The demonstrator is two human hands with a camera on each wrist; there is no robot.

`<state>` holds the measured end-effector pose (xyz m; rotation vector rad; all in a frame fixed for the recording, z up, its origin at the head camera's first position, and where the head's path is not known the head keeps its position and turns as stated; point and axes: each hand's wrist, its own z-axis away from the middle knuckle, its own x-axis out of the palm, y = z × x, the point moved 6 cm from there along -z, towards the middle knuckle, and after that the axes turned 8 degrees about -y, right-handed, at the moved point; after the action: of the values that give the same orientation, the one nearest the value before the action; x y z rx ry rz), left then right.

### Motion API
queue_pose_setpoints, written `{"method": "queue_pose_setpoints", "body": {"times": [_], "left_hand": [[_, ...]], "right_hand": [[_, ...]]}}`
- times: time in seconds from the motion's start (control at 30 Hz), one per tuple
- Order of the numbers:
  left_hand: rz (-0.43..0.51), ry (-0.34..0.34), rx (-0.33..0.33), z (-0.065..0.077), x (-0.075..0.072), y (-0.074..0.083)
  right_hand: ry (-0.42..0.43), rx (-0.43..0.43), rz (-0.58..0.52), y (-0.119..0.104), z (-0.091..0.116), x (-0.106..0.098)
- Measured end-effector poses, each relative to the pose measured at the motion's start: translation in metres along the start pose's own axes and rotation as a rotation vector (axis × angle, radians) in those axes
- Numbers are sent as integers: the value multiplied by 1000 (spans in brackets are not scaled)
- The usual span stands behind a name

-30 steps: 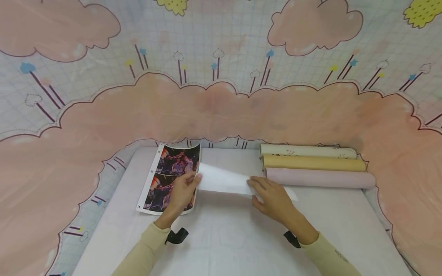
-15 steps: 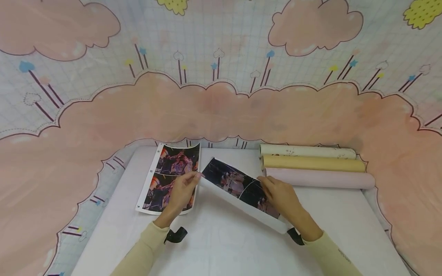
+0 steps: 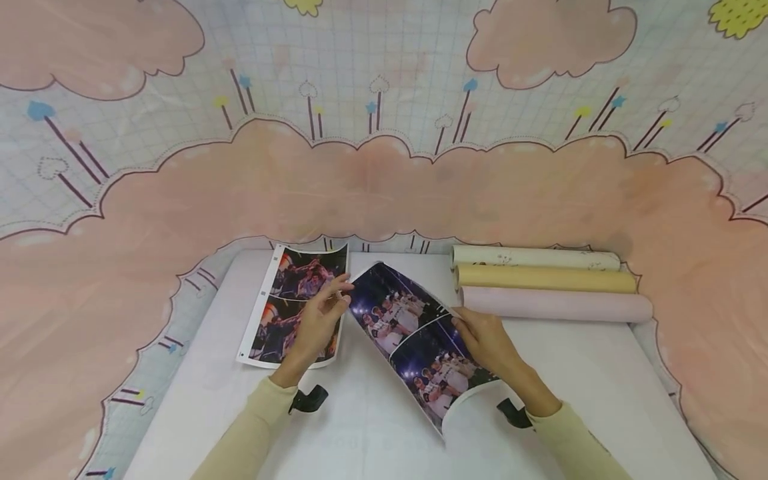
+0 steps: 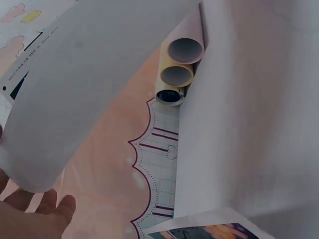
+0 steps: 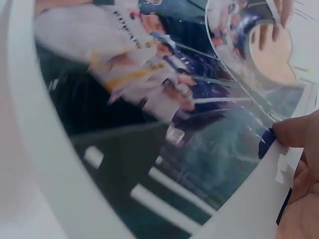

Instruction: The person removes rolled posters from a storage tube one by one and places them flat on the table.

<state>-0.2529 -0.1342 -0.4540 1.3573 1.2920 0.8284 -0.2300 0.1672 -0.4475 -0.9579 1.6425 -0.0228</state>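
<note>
A glossy photo sheet (image 3: pixel 435 357) with two printed group pictures is held up at a slant over the middle of the table. My right hand (image 3: pixel 489 341) pinches its right edge between thumb and fingers; in the right wrist view the thumb (image 5: pixel 294 130) lies on the printed side. At the upper left corner of the sheet, my left hand (image 3: pixel 313 333) has its fingers loosely spread. The left wrist view shows the sheet's plain back (image 4: pixel 94 84) and the left fingers (image 4: pixel 47 201) by its corner. Whether they touch it is unclear.
Another photo sheet (image 3: pixel 300 275) with two concert pictures lies at the back left of the white table (image 3: pixel 354 427). Pink (image 3: pixel 555 305), yellow (image 3: pixel 546 279) and cream (image 3: pixel 534 257) rolls lie side by side at the back right. A patterned cloth (image 3: pixel 384 193) surrounds the table.
The held sheet has turned from its white back to its printed face, its lower end swinging down toward me. My left fingers have loosened from the corner; the right hand keeps its pinch.
</note>
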Motion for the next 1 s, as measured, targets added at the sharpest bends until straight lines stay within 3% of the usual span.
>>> {"method": "queue_pose_setpoints", "body": {"times": [0.23,0.37,0.57,0.67,0.83,1.0], "left_hand": [[97,-32,-77,-1,14,-4],[103,-20,-99,1,22,-9],[149,2,-97,13,33,-16],[187,-30,-141,21,42,-22],[168,-66,-241,33,58,-32],[139,-46,-225,36,66,-34]], "right_hand": [[34,56,-105,5,2,2],[56,71,-137,7,4,5],[93,104,-156,11,6,9],[112,122,-170,13,7,11],[123,154,-208,15,9,12],[133,206,-256,19,12,13]]}}
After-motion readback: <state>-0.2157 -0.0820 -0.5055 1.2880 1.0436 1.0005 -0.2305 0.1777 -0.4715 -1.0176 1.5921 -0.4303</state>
